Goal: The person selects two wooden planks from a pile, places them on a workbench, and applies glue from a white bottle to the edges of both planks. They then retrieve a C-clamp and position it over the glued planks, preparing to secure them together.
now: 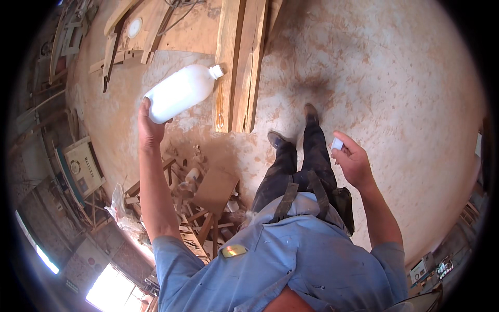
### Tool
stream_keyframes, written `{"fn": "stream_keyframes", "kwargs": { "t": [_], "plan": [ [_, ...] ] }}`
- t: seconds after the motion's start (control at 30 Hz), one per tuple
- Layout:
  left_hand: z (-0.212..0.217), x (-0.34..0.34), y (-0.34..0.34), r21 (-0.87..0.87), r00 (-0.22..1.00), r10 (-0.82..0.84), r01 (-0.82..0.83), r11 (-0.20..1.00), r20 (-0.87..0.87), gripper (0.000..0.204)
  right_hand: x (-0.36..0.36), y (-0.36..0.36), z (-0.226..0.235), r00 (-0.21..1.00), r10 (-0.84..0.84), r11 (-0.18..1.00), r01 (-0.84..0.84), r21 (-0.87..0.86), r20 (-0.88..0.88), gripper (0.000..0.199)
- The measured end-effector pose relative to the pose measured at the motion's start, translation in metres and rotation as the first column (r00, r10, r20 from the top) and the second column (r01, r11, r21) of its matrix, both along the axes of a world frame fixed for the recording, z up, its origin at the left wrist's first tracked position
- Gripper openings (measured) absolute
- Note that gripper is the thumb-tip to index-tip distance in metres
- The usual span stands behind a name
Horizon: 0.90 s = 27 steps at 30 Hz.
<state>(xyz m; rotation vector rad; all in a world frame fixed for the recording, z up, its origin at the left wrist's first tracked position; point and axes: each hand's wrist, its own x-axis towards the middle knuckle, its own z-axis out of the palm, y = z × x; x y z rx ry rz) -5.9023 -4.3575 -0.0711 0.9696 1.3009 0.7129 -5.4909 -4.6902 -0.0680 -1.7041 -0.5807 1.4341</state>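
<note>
A white plastic bottle (182, 92) lies tilted in the air, its uncapped neck pointing right and slightly up over the end of a wooden beam (228, 57). My left hand (152, 122) grips it by its base. Below the bottle's mouth, a glossy amber wet streak (220, 106) runs along the beam's top. Out to the right, away from the wood, my right hand (353, 160) pinches a small white cap (337, 143) between thumb and fingers.
A second beam (249, 73) lies alongside the first. Beyond them is a wooden board (192, 28) with a round white lid (134, 27) and a cable. Wood scraps and a brown panel (215, 190) are heaped beside my left forearm, near a clear plastic bag (123, 210).
</note>
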Motion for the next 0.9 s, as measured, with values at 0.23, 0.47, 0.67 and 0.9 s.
{"fn": "stream_keyframes", "kwargs": {
  "t": [0.23, 0.47, 0.67, 0.9],
  "plan": [
    [0.000, -0.002, -0.011, -0.020, 0.990, 0.067, -0.065, 0.998, 0.122, 0.067, 0.003, 0.002, 0.005, 0.999, -0.017, 1.000, 0.016, -0.020, -0.035, 0.043],
    [0.012, -0.016, -0.041, -0.015, 0.982, 0.126, -0.125, 0.992, 0.143, 0.067, 0.001, 0.005, 0.004, 1.000, 0.002, 1.000, -0.002, -0.003, -0.020, 0.042],
    [0.014, -0.042, -0.084, -0.090, 0.963, 0.206, -0.193, 0.977, 0.171, 0.073, -0.003, 0.008, 0.009, 0.999, 0.013, 1.000, -0.014, -0.009, -0.049, 0.043],
    [0.019, -0.032, -0.134, -0.054, 0.964, 0.156, -0.148, 0.988, 0.216, 0.076, -0.005, 0.000, 0.005, 0.998, 0.021, 1.000, -0.020, 0.006, -0.052, 0.043]
  ]
}}
